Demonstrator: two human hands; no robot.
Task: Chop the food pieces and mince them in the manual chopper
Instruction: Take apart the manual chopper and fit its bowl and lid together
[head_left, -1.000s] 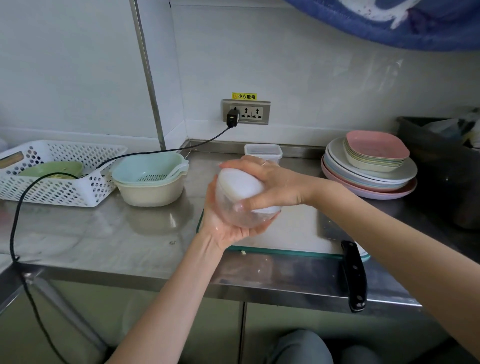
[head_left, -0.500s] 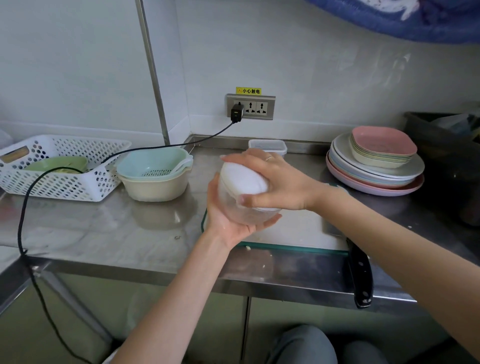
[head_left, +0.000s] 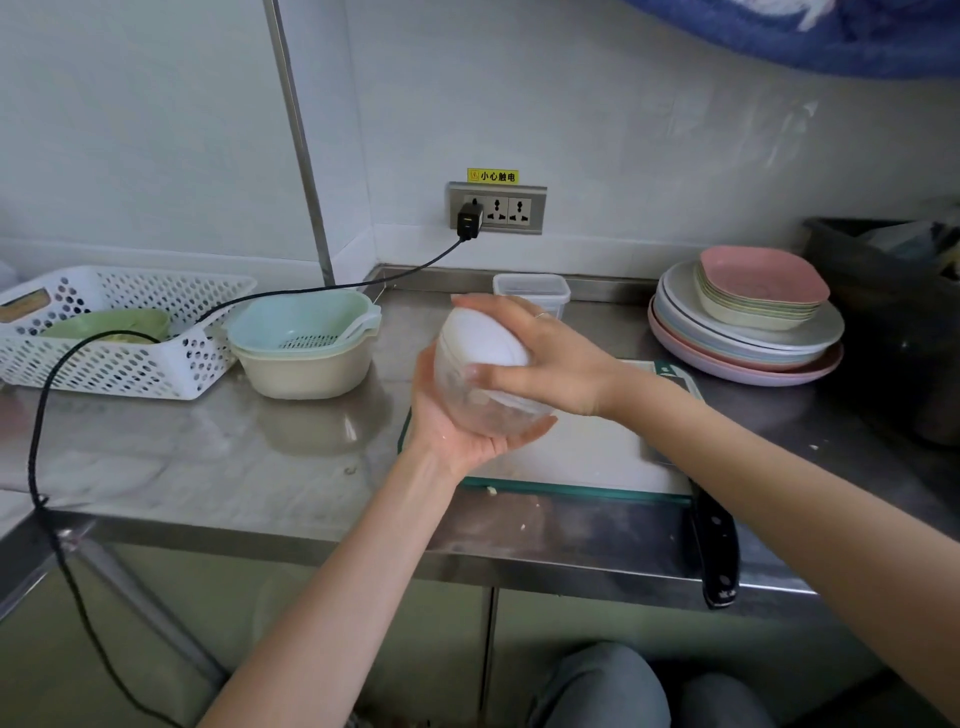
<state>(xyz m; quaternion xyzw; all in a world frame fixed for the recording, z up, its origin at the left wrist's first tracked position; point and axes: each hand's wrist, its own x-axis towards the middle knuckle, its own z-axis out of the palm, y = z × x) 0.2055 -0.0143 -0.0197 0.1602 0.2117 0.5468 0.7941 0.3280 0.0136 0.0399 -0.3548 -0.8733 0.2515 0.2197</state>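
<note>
Manual chopper (head_left: 488, 379) held tilted in the air above the near-left corner of the cutting board (head_left: 582, 452) on the bench (head_left: 260, 457). Left hand (head_left: 462, 426) cups the clear bowl from beneath, fingers curled round it; right hand (head_left: 545, 364) clamps the white lid. Knife (head_left: 717, 551) lies at the board's near-right edge. Advisable: brace the bowl, seat the lid fully, keep the grip firm.

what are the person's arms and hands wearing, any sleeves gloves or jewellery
Both forearms are bare, with no sleeves in view, and there are no gloves. The right hand wears a thin, pale ring on one finger. The left hand shows no ring or watch.
</note>
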